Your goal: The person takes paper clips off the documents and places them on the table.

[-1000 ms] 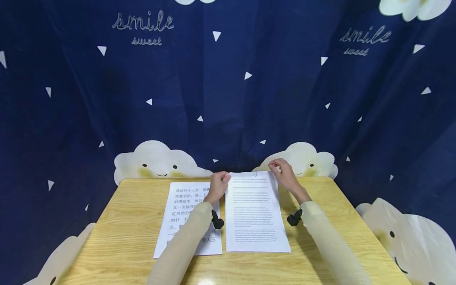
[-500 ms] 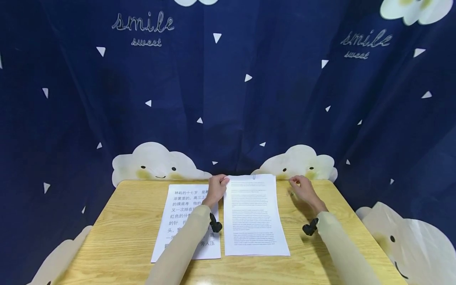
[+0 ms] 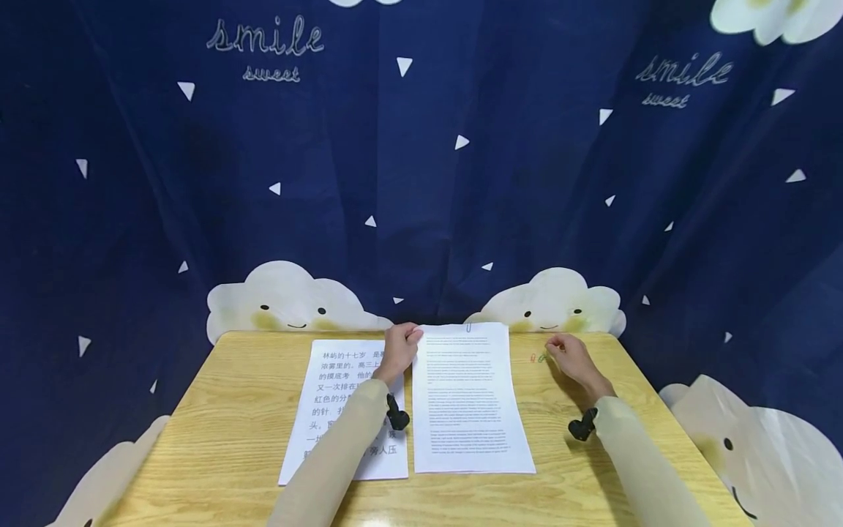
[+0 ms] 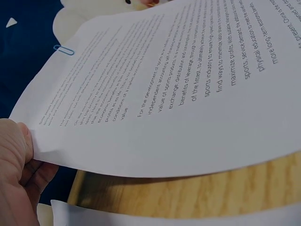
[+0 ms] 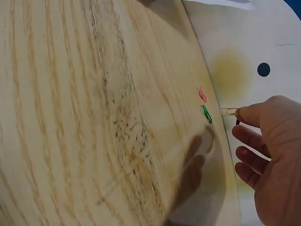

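Observation:
My left hand [image 3: 400, 351] pinches the top left corner of a sheaf of printed paper [image 3: 466, 410], thumb on the face and fingers behind. In the left wrist view that end of the paper [image 4: 141, 141] is lifted off the table. A blue paper clip [image 4: 64, 50] sits on its top edge. My right hand [image 3: 571, 359] is to the right of the sheaf, over the far part of the table. Between thumb and index finger it pinches a yellow paper clip [image 5: 229, 111]. Close by on the wood lie a red paper clip [image 5: 201, 94] and a green one [image 5: 207, 114].
Another stack of paper [image 3: 303, 439], with large Chinese print, lies left of the sheaf, partly under my left forearm. The wooden table [image 3: 217, 424] ends at its far edge against a dark blue curtain [image 3: 421, 183] with cloud figures.
My right hand has left the sheaf's top right corner and moved right, to the loose paper clips. My left hand has kept its grip on the top left corner.

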{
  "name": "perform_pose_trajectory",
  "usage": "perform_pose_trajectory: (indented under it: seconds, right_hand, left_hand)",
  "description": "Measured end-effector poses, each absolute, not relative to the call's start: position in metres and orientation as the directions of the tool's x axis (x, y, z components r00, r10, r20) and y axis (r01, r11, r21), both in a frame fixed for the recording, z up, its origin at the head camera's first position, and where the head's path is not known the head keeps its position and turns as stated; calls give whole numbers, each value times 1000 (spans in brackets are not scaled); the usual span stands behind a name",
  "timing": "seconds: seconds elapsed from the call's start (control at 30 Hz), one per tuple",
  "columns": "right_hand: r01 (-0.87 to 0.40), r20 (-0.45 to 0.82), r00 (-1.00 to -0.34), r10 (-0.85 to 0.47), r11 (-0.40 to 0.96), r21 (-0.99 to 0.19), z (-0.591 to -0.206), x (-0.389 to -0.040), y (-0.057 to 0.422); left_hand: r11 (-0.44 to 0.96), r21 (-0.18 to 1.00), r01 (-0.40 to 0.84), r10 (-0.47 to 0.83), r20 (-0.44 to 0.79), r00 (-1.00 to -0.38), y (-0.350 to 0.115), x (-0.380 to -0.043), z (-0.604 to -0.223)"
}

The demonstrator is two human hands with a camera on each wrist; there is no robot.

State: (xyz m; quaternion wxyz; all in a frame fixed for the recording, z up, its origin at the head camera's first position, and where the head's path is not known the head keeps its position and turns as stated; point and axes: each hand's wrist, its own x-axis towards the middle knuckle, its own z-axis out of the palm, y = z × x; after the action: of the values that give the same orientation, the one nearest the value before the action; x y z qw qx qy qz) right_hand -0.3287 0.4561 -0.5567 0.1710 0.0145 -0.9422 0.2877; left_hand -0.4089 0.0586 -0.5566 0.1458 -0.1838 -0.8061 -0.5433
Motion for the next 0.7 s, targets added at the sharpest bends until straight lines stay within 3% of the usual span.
perform_pose_trajectory:
  seconds: [0.7]
  right_hand:
    - [-26, 236, -965, 117, 848, -529, -564, -322, 462]
  left_hand:
    - [347, 823, 449, 139, 429, -893, 58, -411, -561]
